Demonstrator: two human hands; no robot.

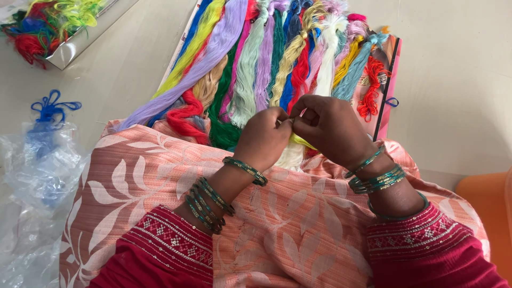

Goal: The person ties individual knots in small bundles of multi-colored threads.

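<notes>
My left hand (264, 137) and my right hand (330, 127) meet fingertip to fingertip over my lap, both pinched on a thin yellow thread (302, 141) that runs below them. A small pale sliver shows between the fingertips; I cannot tell if it is a needle. Both wrists carry green bangles (376, 178) and red embroidered cuffs. Beyond the hands lies a wide spread of coloured thread skeins (250, 58) in lilac, yellow, green, red, blue and white. A peach cloth with white leaves (144, 176) covers my lap.
A clear plastic bag (37, 181) with blue thread (50, 109) lies on the floor at left. A box of tangled bright threads (48, 26) sits at top left. An orange object (482, 208) shows at the right edge. A pink card (388, 85) lies under the skeins.
</notes>
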